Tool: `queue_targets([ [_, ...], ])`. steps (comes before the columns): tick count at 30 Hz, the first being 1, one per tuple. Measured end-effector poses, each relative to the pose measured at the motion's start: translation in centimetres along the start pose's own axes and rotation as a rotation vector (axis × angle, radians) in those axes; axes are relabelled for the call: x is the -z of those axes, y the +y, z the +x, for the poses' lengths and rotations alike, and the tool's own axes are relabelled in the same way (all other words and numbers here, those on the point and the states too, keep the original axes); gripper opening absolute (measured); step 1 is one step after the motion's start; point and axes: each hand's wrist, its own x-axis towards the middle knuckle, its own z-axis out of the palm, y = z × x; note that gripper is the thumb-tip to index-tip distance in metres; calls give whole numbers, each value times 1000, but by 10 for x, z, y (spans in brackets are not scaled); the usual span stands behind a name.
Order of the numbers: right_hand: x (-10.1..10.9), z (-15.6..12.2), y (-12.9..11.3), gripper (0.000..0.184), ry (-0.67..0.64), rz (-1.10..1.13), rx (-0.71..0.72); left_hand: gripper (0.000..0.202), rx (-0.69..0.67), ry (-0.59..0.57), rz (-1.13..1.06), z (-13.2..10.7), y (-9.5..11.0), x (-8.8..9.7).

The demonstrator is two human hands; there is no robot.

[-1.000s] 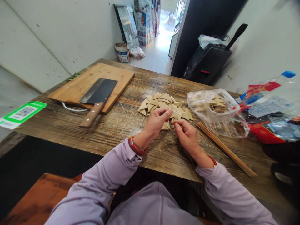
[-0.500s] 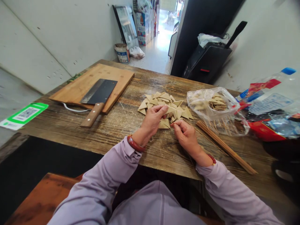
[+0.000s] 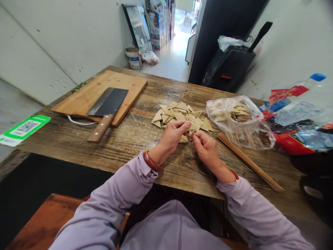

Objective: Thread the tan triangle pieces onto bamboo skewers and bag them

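Left hand (image 3: 173, 137) pinches a tan triangle piece (image 3: 194, 127) between thumb and fingers, right hand (image 3: 207, 147) just beside it pinches a thin stick (image 3: 191, 136), mostly hidden, both over the table (image 3: 125, 146) on the near-edge side of the pile of tan triangles (image 3: 177, 113). Stick bundle (image 3: 251, 163) lies right of the right hand, slanting toward the near right corner; clear plastic bag (image 3: 226, 130) with more triangles sits beyond it, toward the far right corner. Cutting board (image 3: 122, 78) at far left corner, cleaver (image 3: 110, 102) on top, handle past board's near edge.

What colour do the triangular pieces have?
The triangular pieces are pale tan, as the head view shows.
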Motion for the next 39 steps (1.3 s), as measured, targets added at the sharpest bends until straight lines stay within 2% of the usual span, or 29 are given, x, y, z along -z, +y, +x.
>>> queue_targets([
  [10, 1, 4, -2, 29, 16, 69, -40, 40, 47, -45, -27, -7, 1, -13],
  [15, 1, 5, 1, 28, 33, 94, -53, 39, 54, -94, -5, -1, 8, -4],
  [18, 2, 6, 5, 28, 61, 104, -94, 38, 25, 10, 14, 6, 15, 8],
  [21, 5, 8, 8, 29, 83, 119, -121, 31, -35, 198, 79, 14, 20, 22],
  [23, 7, 9, 9, 29, 91, 123, -117, 25, -77, 268, 147, 19, 19, 30],
  [25, 8, 9, 10, 29, 89, 118, -107, 20, -120, 287, 246, 24, 14, 36],
  [29, 10, 10, 13, 29, 85, 117, -101, 13, -226, 294, 620, 31, 3, 43],
  [34, 8, 12, 15, 28, 102, 98, -77, 21, -321, 338, 1120, 35, -1, 44],
  [36, 7, 12, 14, 27, 96, 97, -71, 25, -331, 315, 1237, 35, -2, 44],
  [39, 6, 12, 12, 26, 88, 86, -59, 25, -321, 278, 1290, 33, -4, 43],
])
